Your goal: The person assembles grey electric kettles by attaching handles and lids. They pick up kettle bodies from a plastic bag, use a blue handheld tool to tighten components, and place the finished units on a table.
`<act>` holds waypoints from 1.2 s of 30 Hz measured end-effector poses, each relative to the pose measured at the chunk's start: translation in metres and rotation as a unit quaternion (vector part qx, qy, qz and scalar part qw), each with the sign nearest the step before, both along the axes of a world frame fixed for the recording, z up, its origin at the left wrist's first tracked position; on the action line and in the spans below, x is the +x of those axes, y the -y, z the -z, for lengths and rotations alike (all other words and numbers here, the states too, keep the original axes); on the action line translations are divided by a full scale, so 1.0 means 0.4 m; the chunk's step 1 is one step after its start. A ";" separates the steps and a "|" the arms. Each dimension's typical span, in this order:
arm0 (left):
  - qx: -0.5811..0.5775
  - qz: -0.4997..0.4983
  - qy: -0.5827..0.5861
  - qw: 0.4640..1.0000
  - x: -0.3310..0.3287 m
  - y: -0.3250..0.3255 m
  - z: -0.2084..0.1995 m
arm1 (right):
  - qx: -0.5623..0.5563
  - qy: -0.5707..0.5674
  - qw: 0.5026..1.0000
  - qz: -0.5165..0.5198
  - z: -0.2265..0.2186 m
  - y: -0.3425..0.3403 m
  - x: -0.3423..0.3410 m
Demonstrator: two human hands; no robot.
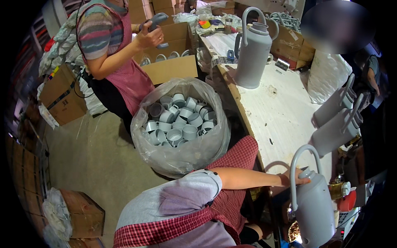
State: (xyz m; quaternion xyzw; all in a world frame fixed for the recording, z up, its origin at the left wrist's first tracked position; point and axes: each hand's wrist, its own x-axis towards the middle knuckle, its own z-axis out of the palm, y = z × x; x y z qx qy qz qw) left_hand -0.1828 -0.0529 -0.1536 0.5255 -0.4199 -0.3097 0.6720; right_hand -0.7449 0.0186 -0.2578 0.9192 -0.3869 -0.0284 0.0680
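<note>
At the lower right, a grey vacuum flask with a tall hoop handle leans slightly. My left arm reaches across to it, and my left hand is closed at its neck, the fingertips partly behind the handle. My right hand is out of view. Two more grey flasks, a nearer one and a farther one, lean at the right side of the white worktable. Another tall grey flask stands upright at the table's far end.
Left of the table stands a clear plastic bag full of grey cups. Beyond it, a person holds a grey plastic part beside an open carton. A white sack sits at the right.
</note>
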 end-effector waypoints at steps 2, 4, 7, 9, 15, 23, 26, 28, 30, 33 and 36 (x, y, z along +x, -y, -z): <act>0.015 0.016 0.006 1.000 0.005 0.001 -0.008 | -0.008 -0.004 1.000 0.005 -0.010 -0.004 0.010; 0.020 0.029 0.008 0.999 0.007 -0.004 -0.023 | -0.005 -0.018 1.000 0.012 -0.029 -0.008 0.028; 0.047 0.030 0.016 0.998 0.007 0.004 -0.009 | 0.003 -0.043 0.999 0.014 -0.066 -0.014 0.058; 0.028 0.025 0.001 0.999 0.002 0.007 -0.008 | 0.011 -0.037 0.999 0.039 -0.079 -0.021 0.075; 0.025 0.014 0.005 1.000 -0.003 0.007 0.004 | 0.037 -0.052 0.997 0.049 -0.073 -0.023 0.063; 0.030 0.024 0.021 0.999 0.017 -0.023 -0.024 | 0.003 0.031 0.998 0.055 -0.008 -0.079 -0.007; 0.037 0.085 0.087 0.992 -0.004 0.039 -0.028 | 0.029 0.168 0.966 0.196 -0.122 -0.036 0.057; 0.048 0.038 0.072 0.996 0.084 0.011 -0.005 | 0.034 0.269 0.929 0.252 -0.186 0.033 0.118; 0.049 0.030 0.036 0.998 0.133 0.034 0.005 | -0.020 0.329 0.898 0.291 -0.264 0.025 0.162; 0.016 0.036 -0.027 0.999 0.134 0.100 0.036 | -0.126 0.362 0.887 0.258 -0.435 0.000 0.211; 0.004 0.060 -0.049 0.997 0.059 0.115 0.065 | -0.034 0.534 0.789 0.302 -0.491 -0.084 0.183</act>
